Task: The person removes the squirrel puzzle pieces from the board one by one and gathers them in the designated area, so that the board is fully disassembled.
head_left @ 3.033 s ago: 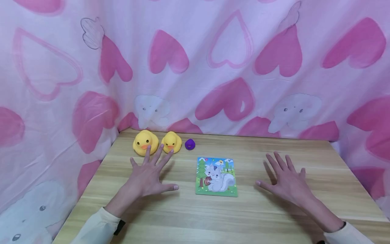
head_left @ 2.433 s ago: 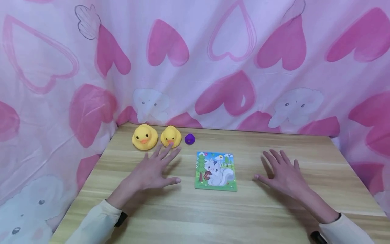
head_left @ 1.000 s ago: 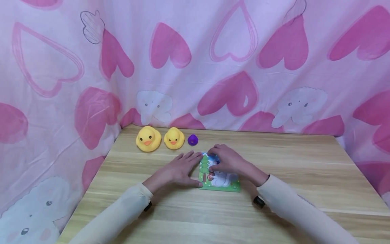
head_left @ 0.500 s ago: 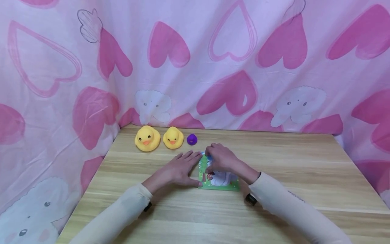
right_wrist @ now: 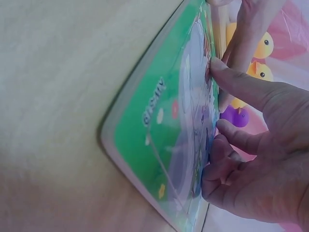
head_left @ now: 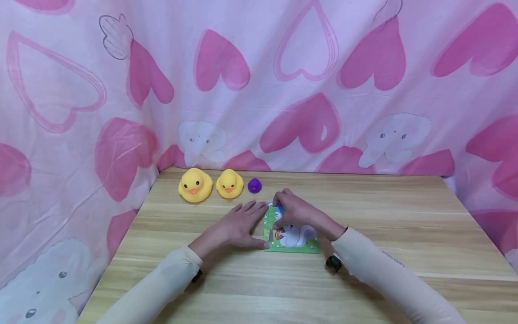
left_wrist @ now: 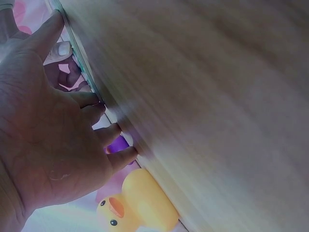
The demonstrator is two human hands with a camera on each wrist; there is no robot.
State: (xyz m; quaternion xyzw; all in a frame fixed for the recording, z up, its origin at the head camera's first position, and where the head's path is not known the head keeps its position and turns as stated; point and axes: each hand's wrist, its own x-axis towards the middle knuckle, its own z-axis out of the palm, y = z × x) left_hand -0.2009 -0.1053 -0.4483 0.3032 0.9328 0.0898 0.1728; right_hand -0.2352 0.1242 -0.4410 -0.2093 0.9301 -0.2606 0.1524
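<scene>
A square squirrel-picture jigsaw puzzle (head_left: 297,243) lies flat on the table, with faint seam lines across its face in the right wrist view. My left hand (head_left: 234,226) is spread at its left side. The thumb and fingertips touch the puzzle's left edge and corner; the left wrist view shows the fingers fairly straight. My right hand (head_left: 297,210) is over the upper part of the puzzle, its thumb and curled fingertips gripping at the surface. In the right wrist view, the right thumb (right_wrist: 231,77) meets the printed face. What lies under the palm is hidden.
Behind the puzzle stand a large yellow duck (head_left: 195,185), a smaller yellow duck (head_left: 229,183) and a small purple duck (head_left: 254,185) in a row. The wooden table (head_left: 388,216) ends at a pink heart-printed curtain (head_left: 299,54).
Both hands have come inward from spread positions at the sides to the puzzle. The left hand has settled at its left edge, the right on its top. Lately the right hand has shifted only slightly.
</scene>
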